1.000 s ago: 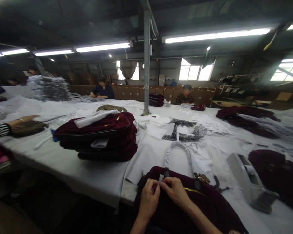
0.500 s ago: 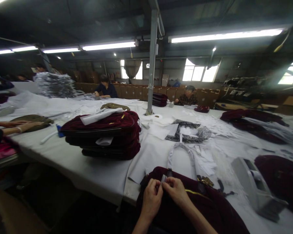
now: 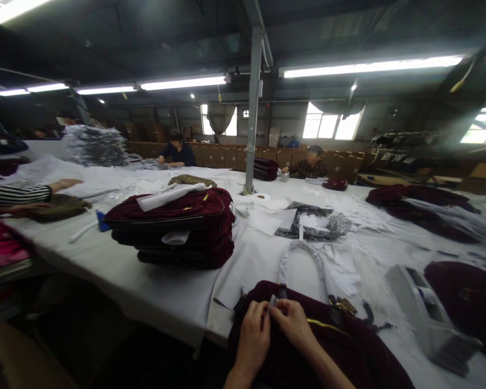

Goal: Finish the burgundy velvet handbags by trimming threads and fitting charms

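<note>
At the near edge of the long white-covered bench point(image 3: 117, 281) lies a dark maroon velvet bag point(image 3: 332, 346), and both of the person's hands meet on its top edge. The left hand point(image 3: 253, 337) and the right hand point(image 3: 294, 324) touch fingertip to fingertip, each grip pinched on a small pale strip of wrapping point(image 3: 272, 301) that stands up just beside the bag's black strap fitting. A thin gold zipper line point(image 3: 322, 324) runs to the right from under the right hand. The bag's white-wrapped curved handle point(image 3: 302, 259) lies flat on the bench beyond the hands.

To the right, near the bag, sits a grey tape dispenser point(image 3: 429, 319). Further left on the bench stands a stack of maroon velvet bags point(image 3: 174, 227) with a folded white sheet point(image 3: 170, 195) on top. Behind the handle lie loose white papers and a grey speckled fabric piece point(image 3: 314, 221).

At the far left a co-worker's arm in a black-and-white striped sleeve point(image 3: 16, 194) reaches over an olive-brown bag point(image 3: 52, 208). Two more people sit at the far side of the bench, either side of a grey steel post point(image 3: 251, 113).
</note>
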A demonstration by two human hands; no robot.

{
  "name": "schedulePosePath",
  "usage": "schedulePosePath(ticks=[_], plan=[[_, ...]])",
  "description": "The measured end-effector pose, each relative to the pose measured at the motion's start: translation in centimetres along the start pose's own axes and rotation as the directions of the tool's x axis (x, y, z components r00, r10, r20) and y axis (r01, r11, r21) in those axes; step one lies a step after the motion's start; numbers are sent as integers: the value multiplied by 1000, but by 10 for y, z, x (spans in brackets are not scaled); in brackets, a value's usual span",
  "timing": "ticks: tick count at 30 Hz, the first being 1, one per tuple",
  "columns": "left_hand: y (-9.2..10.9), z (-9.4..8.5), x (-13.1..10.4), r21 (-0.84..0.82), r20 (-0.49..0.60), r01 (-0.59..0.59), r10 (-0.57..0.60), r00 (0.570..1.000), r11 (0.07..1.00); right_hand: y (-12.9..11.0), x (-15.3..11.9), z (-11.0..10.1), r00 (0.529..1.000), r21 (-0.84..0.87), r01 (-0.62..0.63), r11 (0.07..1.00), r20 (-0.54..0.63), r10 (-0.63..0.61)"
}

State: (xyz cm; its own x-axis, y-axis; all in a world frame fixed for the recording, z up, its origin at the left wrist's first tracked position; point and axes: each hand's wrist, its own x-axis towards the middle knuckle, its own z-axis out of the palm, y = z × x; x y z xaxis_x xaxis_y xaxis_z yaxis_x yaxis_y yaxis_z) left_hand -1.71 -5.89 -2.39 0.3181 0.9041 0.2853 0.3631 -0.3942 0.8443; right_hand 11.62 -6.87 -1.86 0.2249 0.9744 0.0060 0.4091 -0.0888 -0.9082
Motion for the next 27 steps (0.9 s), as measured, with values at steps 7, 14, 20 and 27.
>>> schedulePosePath(ticks=[7,14,20,27], plan=[[1,-17,10,-72,159,-9,21,987,997,-7,-4,-9,987,-73,160,984,26,-158],[-3,-26,19,-190,282,95,-39,959,977,-10,-6,-16,978,49,176,983,104,-180],[0,-22,13,-158,202,58,-25,979,986,-9,-6,-21,964,69,175,982,189,-185],[2,-12,6,-149,58,51,-43,997,987,-7,-17,-30,982,-62,50,997,-177,-61]])
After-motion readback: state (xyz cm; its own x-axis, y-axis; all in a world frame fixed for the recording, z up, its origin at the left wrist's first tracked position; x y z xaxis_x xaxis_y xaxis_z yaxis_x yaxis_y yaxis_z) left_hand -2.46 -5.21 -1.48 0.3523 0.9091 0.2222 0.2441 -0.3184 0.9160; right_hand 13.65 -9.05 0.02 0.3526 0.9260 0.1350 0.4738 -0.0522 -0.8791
